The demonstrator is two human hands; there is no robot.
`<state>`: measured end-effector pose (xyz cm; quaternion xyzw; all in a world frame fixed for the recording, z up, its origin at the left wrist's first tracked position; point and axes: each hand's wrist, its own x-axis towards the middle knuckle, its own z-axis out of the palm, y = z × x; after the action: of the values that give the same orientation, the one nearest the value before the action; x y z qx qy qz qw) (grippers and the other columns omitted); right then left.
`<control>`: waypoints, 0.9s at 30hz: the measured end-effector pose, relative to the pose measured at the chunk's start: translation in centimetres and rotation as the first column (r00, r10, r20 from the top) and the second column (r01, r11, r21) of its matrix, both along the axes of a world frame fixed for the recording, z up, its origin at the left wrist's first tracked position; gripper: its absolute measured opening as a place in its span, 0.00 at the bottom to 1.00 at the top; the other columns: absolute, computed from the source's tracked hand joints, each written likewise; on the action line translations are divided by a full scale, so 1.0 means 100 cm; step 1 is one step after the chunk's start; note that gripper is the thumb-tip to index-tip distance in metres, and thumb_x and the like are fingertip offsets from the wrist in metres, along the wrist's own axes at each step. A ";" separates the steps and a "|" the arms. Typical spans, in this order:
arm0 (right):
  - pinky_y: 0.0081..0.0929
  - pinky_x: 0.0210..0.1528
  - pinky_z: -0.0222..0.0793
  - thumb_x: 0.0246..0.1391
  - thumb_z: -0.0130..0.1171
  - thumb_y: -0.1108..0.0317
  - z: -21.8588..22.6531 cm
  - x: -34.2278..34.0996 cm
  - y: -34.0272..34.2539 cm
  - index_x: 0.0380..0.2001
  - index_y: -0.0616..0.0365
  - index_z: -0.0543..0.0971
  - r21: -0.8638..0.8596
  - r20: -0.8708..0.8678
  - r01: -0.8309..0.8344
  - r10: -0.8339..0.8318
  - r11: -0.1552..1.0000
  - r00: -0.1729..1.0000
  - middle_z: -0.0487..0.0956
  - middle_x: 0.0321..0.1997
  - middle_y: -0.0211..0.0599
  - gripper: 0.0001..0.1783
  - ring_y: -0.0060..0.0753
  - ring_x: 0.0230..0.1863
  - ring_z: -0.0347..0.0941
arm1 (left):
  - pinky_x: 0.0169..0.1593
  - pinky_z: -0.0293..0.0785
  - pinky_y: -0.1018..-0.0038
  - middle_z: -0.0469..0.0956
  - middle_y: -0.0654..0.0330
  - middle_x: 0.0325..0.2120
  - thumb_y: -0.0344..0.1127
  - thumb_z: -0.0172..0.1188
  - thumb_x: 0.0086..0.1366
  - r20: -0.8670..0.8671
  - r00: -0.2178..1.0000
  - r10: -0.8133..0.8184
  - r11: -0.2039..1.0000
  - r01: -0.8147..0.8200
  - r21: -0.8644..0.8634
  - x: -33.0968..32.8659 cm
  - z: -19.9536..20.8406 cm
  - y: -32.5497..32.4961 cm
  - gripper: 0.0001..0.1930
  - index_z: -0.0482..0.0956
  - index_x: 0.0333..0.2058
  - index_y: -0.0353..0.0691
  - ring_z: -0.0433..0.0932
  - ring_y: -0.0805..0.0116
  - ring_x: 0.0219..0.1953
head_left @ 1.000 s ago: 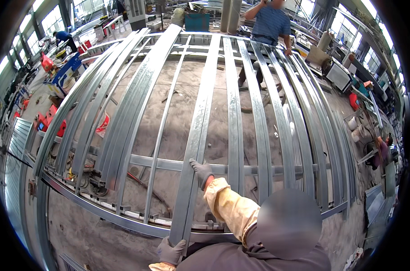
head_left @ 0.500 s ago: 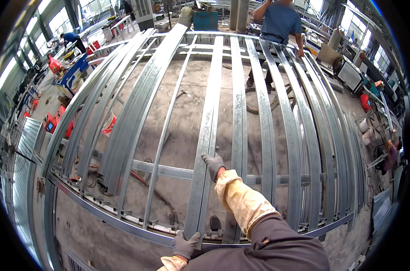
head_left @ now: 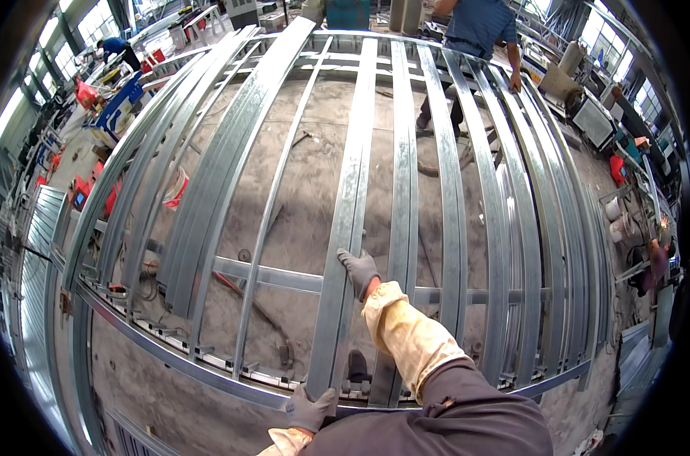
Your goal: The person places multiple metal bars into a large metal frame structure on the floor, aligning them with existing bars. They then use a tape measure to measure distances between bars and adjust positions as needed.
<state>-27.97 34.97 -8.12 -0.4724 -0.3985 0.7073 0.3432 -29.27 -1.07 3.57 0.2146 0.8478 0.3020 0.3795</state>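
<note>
A long galvanized steel channel [head_left: 351, 152] runs away from me across the middle of a metal frame. My right hand [head_left: 360, 272], in a grey glove with a tan sleeve cover behind it, is closed around the channel's right edge, fingers over its top. My left hand [head_left: 310, 410], also gloved, grips the same channel at its near end by the frame's front rail [head_left: 185, 372]. To the right lies another steel channel [head_left: 402, 190], apart from the held one. On the left is a thin bar [head_left: 284, 167], with a stack of wide profiles [head_left: 223, 175] beyond it.
Beyond the frame's far right stands a person in a blue shirt [head_left: 478, 30], one hand on a profile. Further profiles [head_left: 542, 190] lie along the right side. Below the bars, a hammer [head_left: 303, 138] and a hose [head_left: 269, 323] rest on the concrete floor [head_left: 314, 213].
The view has tilted down a little, so the far end of the frame sits higher. Both hands keep their hold on the channel. The other person's hand stays at the far profiles.
</note>
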 end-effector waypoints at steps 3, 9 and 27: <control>0.28 0.42 0.76 0.59 0.70 0.61 -0.007 -0.001 0.002 0.51 0.61 0.79 -0.044 -0.068 -0.010 0.007 0.999 0.998 0.84 0.43 0.35 0.22 0.26 0.39 0.79 | 0.42 0.79 0.62 0.85 0.50 0.33 0.59 0.76 0.51 -0.013 1.000 -0.005 0.999 0.006 0.039 -0.002 0.000 0.002 0.33 0.79 0.40 0.33 0.85 0.55 0.36; 0.30 0.34 0.78 0.61 0.67 0.60 -0.011 -0.001 0.000 0.50 0.60 0.78 -0.058 -0.105 -0.030 0.024 0.998 0.994 0.82 0.36 0.33 0.20 0.26 0.32 0.79 | 0.43 0.78 0.65 0.85 0.51 0.34 0.55 0.76 0.53 -0.095 0.994 -0.060 0.997 0.064 0.043 -0.004 -0.033 -0.011 0.33 0.77 0.43 0.31 0.84 0.58 0.36; 0.28 0.42 0.77 0.59 0.69 0.60 0.029 0.003 -0.011 0.51 0.62 0.78 0.009 0.091 -0.001 0.000 1.000 0.996 0.84 0.42 0.37 0.23 0.27 0.38 0.79 | 0.43 0.78 0.69 0.84 0.52 0.36 0.53 0.76 0.54 0.127 0.992 -0.015 0.992 -0.001 0.129 -0.006 -0.028 -0.013 0.33 0.76 0.45 0.30 0.83 0.64 0.37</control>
<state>-27.66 33.89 -5.26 -0.5024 -0.4171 0.6833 0.3266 -29.85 -2.33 0.75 0.2219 0.7998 0.3680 0.4192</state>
